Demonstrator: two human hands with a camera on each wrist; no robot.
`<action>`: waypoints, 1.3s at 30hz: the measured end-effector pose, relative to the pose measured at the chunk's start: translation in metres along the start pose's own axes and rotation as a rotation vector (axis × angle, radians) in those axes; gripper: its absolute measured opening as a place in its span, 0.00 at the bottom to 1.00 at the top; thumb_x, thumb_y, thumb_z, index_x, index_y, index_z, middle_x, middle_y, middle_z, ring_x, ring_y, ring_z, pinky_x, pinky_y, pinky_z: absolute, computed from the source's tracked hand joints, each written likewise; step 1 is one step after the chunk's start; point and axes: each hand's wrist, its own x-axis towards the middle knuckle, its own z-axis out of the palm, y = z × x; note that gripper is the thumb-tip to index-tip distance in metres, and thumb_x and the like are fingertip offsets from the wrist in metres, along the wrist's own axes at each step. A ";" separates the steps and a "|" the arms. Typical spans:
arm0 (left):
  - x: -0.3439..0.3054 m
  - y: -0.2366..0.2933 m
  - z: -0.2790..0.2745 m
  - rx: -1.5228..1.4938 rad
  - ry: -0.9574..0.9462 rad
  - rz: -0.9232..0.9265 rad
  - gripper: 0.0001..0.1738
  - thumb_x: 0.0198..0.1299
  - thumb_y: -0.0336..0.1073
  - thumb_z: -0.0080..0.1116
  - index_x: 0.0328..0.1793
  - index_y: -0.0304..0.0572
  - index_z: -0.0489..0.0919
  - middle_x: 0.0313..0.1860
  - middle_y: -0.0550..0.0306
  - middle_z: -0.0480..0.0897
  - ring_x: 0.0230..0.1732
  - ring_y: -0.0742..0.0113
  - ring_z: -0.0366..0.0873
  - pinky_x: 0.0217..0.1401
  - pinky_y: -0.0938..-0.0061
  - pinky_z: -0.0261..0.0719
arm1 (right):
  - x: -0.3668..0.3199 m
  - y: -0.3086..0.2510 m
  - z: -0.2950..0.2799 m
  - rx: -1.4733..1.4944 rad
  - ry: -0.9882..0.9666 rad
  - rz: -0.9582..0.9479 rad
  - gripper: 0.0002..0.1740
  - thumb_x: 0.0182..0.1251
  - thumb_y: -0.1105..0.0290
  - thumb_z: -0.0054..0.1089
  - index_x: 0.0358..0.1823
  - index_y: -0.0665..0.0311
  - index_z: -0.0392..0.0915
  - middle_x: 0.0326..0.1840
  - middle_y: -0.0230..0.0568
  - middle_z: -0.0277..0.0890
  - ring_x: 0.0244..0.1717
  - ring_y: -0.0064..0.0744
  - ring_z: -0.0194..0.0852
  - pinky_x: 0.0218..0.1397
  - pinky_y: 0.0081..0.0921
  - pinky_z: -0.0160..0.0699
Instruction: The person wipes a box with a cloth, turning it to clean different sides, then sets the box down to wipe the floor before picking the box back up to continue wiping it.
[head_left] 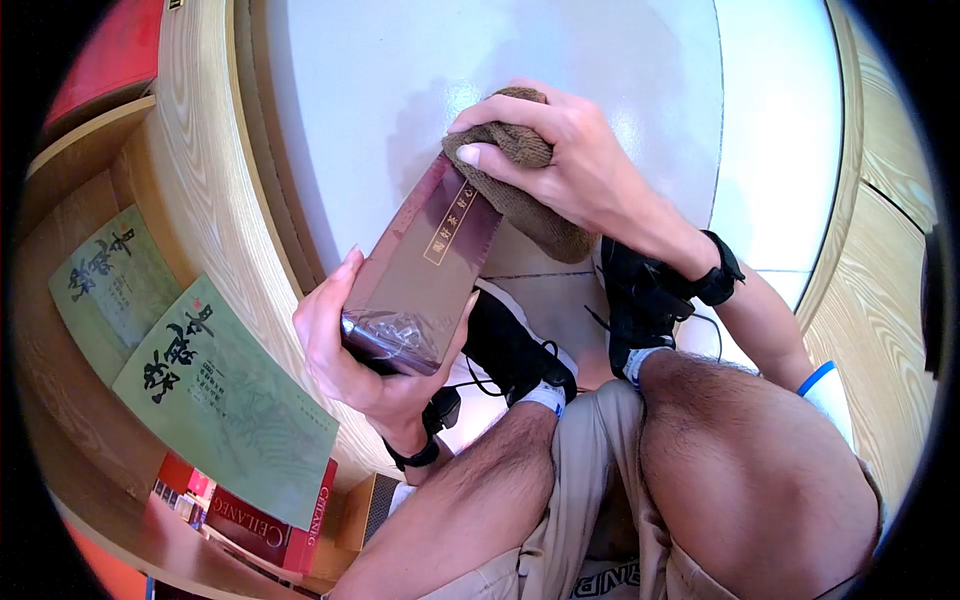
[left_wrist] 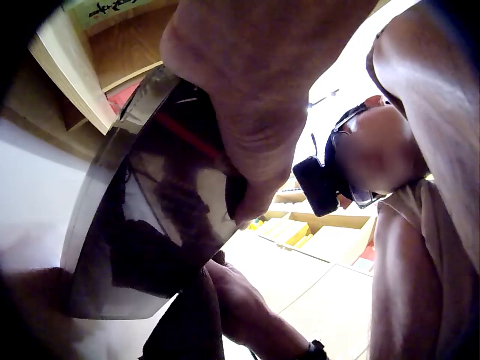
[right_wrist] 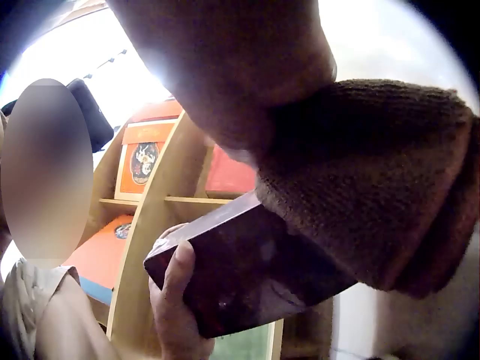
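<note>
A dark maroon book (head_left: 425,265) wrapped in shiny plastic is tilted up over the floor. My left hand (head_left: 355,345) grips its near lower end, fingers curled round the edge. My right hand (head_left: 560,160) clutches a brown towel cloth (head_left: 520,200) and presses it on the book's far upper end. From below, the left wrist view has the glossy book (left_wrist: 150,217) under the left hand (left_wrist: 247,97). The right wrist view shows the cloth (right_wrist: 375,180) lying on the book (right_wrist: 247,277), with the left hand's fingers (right_wrist: 176,300) round the lower corner.
A curved wooden shelf (head_left: 200,180) stands at the left with two green booklets (head_left: 215,400) and red books (head_left: 260,530) below. I squat with bare knees (head_left: 740,470) and black shoes (head_left: 520,355) on the pale floor (head_left: 480,60).
</note>
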 end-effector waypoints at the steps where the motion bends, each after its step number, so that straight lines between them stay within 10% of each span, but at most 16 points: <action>1: 0.001 0.000 0.001 -0.001 0.000 0.000 0.57 0.36 0.38 0.93 0.75 0.37 0.72 0.64 0.44 0.82 0.64 0.51 0.80 0.71 0.57 0.77 | 0.000 0.001 0.000 0.000 0.000 0.000 0.13 0.71 0.64 0.74 0.54 0.56 0.89 0.44 0.51 0.85 0.43 0.51 0.88 0.49 0.40 0.89; 3: 0.005 -0.001 0.003 0.036 0.043 0.051 0.54 0.37 0.43 0.92 0.72 0.37 0.74 0.58 0.45 0.86 0.51 0.50 0.83 0.54 0.59 0.83 | 0.000 0.002 0.000 -0.032 0.008 -0.009 0.14 0.72 0.62 0.74 0.54 0.57 0.89 0.43 0.51 0.85 0.43 0.51 0.88 0.48 0.40 0.88; 10: 0.003 -0.001 0.002 0.032 0.046 0.047 0.54 0.37 0.43 0.92 0.72 0.37 0.74 0.57 0.45 0.86 0.51 0.51 0.83 0.54 0.59 0.83 | -0.004 0.009 -0.002 -0.058 0.003 0.035 0.14 0.73 0.61 0.73 0.53 0.59 0.88 0.43 0.52 0.85 0.42 0.53 0.88 0.49 0.42 0.88; 12: 0.000 -0.001 -0.001 0.006 -0.002 0.006 0.57 0.35 0.37 0.92 0.74 0.37 0.73 0.63 0.44 0.82 0.63 0.50 0.80 0.70 0.56 0.77 | -0.005 0.010 -0.003 -0.061 -0.009 0.061 0.15 0.73 0.60 0.72 0.53 0.59 0.88 0.42 0.53 0.85 0.42 0.53 0.88 0.50 0.42 0.88; 15: 0.005 -0.001 0.002 0.050 0.035 0.052 0.54 0.37 0.43 0.93 0.72 0.38 0.74 0.58 0.45 0.86 0.51 0.51 0.82 0.55 0.60 0.82 | -0.004 0.008 -0.005 -0.093 -0.033 0.081 0.15 0.74 0.59 0.71 0.53 0.60 0.88 0.42 0.53 0.85 0.42 0.53 0.88 0.50 0.42 0.87; 22: 0.003 0.000 0.000 0.057 0.034 0.051 0.54 0.37 0.43 0.92 0.72 0.37 0.74 0.58 0.46 0.86 0.51 0.51 0.82 0.54 0.60 0.82 | -0.009 0.013 -0.007 -0.084 -0.047 0.119 0.16 0.75 0.57 0.70 0.54 0.60 0.88 0.43 0.53 0.86 0.44 0.54 0.88 0.52 0.44 0.87; 24: -0.001 0.000 0.000 0.011 0.001 -0.011 0.57 0.35 0.38 0.92 0.74 0.38 0.73 0.64 0.46 0.82 0.64 0.51 0.79 0.72 0.57 0.75 | -0.011 0.014 -0.009 -0.108 -0.049 0.156 0.16 0.75 0.57 0.70 0.53 0.60 0.89 0.44 0.53 0.86 0.45 0.54 0.88 0.53 0.44 0.88; 39: 0.000 0.000 0.000 0.009 -0.009 0.001 0.57 0.35 0.36 0.92 0.75 0.37 0.72 0.64 0.45 0.82 0.64 0.51 0.79 0.72 0.57 0.75 | -0.015 0.016 -0.017 -0.100 -0.108 0.231 0.16 0.75 0.58 0.69 0.55 0.60 0.87 0.46 0.55 0.86 0.46 0.54 0.89 0.54 0.43 0.88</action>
